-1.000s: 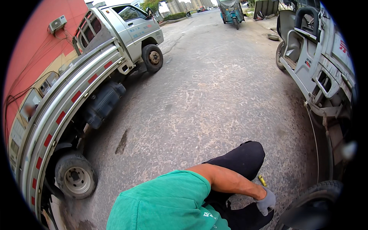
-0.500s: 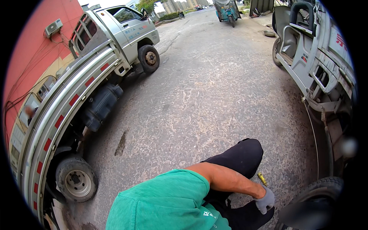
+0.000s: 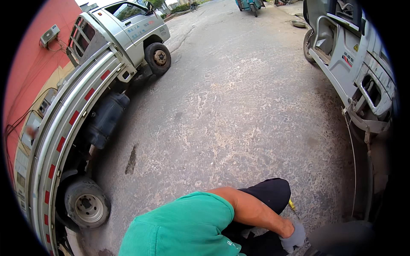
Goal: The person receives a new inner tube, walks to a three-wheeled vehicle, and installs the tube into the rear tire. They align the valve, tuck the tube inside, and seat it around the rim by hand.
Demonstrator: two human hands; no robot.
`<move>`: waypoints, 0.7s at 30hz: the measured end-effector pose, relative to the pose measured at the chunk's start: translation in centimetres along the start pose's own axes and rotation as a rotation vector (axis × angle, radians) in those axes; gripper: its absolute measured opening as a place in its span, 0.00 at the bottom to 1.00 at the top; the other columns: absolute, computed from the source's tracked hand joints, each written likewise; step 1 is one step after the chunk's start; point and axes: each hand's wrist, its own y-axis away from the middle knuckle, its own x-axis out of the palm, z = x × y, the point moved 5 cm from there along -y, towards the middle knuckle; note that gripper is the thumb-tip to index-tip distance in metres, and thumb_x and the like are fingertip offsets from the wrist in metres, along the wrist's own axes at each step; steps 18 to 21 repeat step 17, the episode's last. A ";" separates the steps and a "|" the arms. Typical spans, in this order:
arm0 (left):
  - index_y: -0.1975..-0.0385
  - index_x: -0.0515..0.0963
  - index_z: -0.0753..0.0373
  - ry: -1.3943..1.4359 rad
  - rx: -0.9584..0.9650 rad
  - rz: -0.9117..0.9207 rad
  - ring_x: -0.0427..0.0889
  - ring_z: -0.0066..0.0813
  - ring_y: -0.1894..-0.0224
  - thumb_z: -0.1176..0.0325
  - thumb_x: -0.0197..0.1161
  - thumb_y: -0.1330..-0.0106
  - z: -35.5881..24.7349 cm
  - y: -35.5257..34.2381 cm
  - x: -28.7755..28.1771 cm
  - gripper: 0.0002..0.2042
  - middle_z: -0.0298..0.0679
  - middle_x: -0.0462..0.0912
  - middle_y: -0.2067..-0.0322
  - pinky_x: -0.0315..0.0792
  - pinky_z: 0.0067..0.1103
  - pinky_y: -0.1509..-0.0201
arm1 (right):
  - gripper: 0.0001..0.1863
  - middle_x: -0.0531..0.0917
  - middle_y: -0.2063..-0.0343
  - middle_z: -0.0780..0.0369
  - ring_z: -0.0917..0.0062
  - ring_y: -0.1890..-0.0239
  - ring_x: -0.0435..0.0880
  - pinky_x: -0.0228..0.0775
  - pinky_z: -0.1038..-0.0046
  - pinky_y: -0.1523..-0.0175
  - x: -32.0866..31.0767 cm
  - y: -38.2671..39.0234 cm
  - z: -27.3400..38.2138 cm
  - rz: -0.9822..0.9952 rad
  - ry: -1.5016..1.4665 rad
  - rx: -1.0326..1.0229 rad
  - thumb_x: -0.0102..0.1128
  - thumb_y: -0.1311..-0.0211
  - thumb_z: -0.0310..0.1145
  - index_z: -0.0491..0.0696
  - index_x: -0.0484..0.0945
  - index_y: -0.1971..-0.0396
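Observation:
My left hand (image 3: 294, 237), in a pale grey glove, is low at the right, beside my dark-trousered leg. Its fingers are bent downward and look closed; what they hold, if anything, is hidden. Just beyond the wrist, on the pavement, is a slim yellow-handled tool (image 3: 291, 204) with a thin shaft, apparently a screwdriver. A dark, blurred rounded shape (image 3: 341, 237) lies to the right of the glove. My right hand is out of sight. My green-sleeved shoulder and bent knee fill the lower middle.
A flatbed truck (image 3: 72, 115) stands along the left, its rear wheel (image 3: 87, 207) near me. To the right is a white cargo tricycle (image 3: 337, 72) with a cord (image 3: 353, 170) hanging down. Rough pavement (image 3: 222, 115) runs between them. Farther off are another tricycle (image 3: 251, 6) and a basin (image 3: 298, 24).
My left hand has dropped slightly lower and its fingers have turned further down. My knee and shoulder sit lower in the picture. The view has shifted; the yellow-handled tool stays beside the wrist.

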 end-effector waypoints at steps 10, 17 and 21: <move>0.49 0.83 0.60 0.554 -0.284 -0.936 0.85 0.37 0.54 0.55 0.62 0.28 -8.5 22.5 -10.9 0.17 0.44 0.87 0.55 0.76 0.32 0.52 | 0.32 0.86 0.49 0.53 0.59 0.49 0.86 0.79 0.59 0.45 -5.8 -2.8 4.2 0.603 -0.243 -0.070 0.67 0.39 0.51 0.47 0.79 0.40; 0.43 0.81 0.61 0.543 -1.202 -1.772 0.85 0.41 0.45 0.51 0.58 0.26 -26.7 60.3 4.2 0.22 0.46 0.86 0.46 0.75 0.32 0.41 | 0.30 0.85 0.47 0.55 0.63 0.48 0.85 0.79 0.62 0.46 -8.0 -9.5 14.9 1.332 -0.930 -0.110 0.59 0.28 0.51 0.51 0.73 0.33; 0.43 0.81 0.61 0.543 -1.202 -1.772 0.85 0.41 0.45 0.51 0.58 0.26 -26.7 60.3 4.2 0.22 0.46 0.86 0.46 0.75 0.32 0.41 | 0.30 0.85 0.47 0.55 0.63 0.48 0.85 0.79 0.62 0.46 -8.0 -9.5 14.9 1.332 -0.930 -0.110 0.59 0.28 0.51 0.51 0.73 0.33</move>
